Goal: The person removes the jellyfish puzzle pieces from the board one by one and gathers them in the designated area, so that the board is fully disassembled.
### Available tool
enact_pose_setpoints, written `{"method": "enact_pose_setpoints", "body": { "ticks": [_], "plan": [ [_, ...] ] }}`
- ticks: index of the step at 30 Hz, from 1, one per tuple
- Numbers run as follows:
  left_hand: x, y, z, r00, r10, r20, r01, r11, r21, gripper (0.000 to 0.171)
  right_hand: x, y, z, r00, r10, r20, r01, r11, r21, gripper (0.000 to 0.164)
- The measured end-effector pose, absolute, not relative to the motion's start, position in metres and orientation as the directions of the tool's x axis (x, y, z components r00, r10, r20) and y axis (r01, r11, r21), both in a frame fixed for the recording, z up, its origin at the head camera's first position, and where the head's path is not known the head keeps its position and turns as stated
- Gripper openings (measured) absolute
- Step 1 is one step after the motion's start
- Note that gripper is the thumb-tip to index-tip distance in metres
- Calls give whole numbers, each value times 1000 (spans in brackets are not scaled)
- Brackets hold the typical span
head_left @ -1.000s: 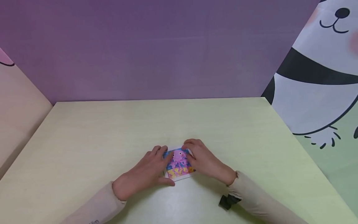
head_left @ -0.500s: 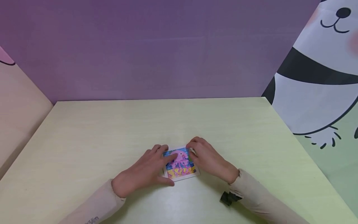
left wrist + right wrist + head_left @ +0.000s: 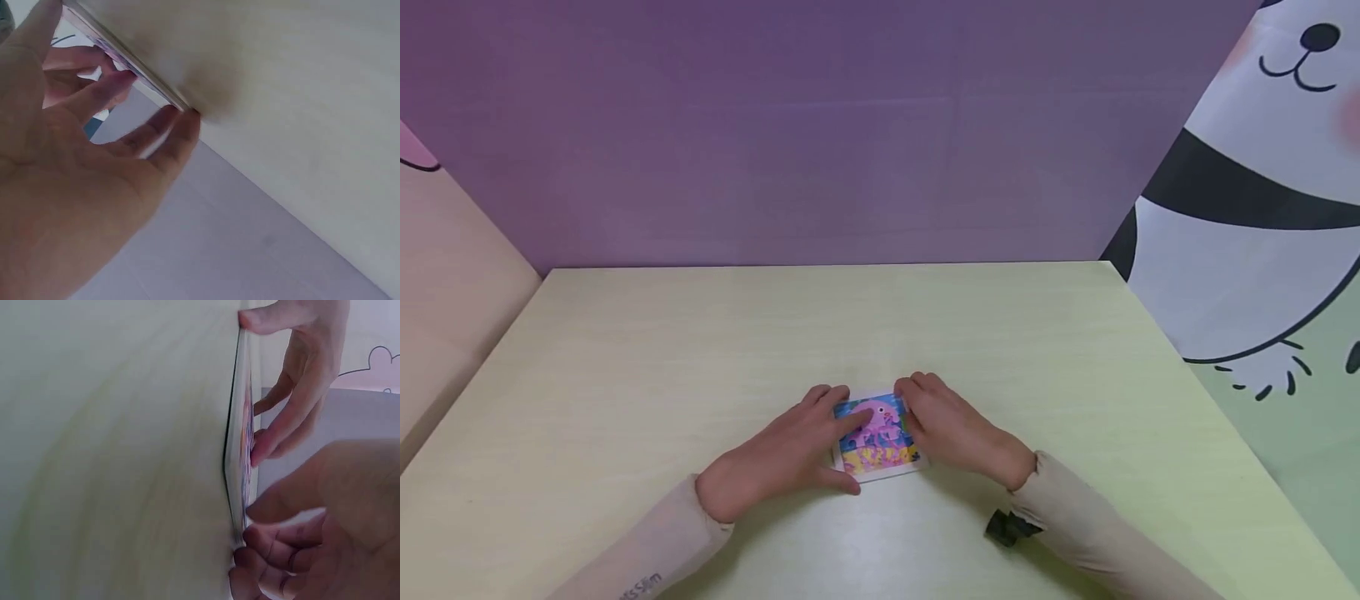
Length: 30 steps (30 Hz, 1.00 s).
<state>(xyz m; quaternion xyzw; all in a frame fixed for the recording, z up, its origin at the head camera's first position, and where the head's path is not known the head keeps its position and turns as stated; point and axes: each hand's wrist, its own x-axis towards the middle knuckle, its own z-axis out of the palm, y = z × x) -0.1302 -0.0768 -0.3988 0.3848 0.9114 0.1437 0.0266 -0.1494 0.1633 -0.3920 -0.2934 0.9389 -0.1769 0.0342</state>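
A small jigsaw puzzle [image 3: 880, 454] with a pink octopus picture and a white border lies on the table, near its front middle. My left hand [image 3: 782, 454] spans its left side, the thumb at the near edge and fingers at the far edge, while the index finger presses on the picture. At the upper right corner my right hand [image 3: 958, 433] grips the border, its thumb over the picture side. The right wrist view shows the thin board [image 3: 234, 444] edge-on, with that hand's curled fingers [image 3: 247, 559] right at its edge.
The pale table [image 3: 700, 350] reaches back to a purple wall panel [image 3: 820, 133]. A panda drawing [image 3: 1247, 283] covers the right side panel. A small black device [image 3: 1011, 528] hangs at the right sleeve.
My right hand moved slightly up and away from the puzzle's right edge, then back down to it. The left hand stays in place on the left side.
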Motion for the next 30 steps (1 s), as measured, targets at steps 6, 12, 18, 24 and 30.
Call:
{"method": "enact_pose_setpoints", "body": {
  "ticks": [6,12,18,24,30],
  "plan": [
    [-129,-79,-400,-702,710,62,690,657,304,86,-153,164,-394,-839,-543,-3,-506,784,-360,14],
    [-129,-81,-398,-690,720,76,703,643,304,85,-155,165,-395,-850,-527,-22,-474,781,-407,10],
    [-129,-82,-397,-703,708,71,689,652,317,80,-152,162,-393,-841,-539,-46,-464,762,-452,7],
    [-130,-81,-396,-724,688,39,656,671,345,81,-153,159,-391,-864,-504,-16,-436,762,-478,17],
    [-129,-81,-398,-726,686,49,654,666,358,80,-153,158,-391,-875,-484,-3,-427,775,-466,19]
  ]
}}
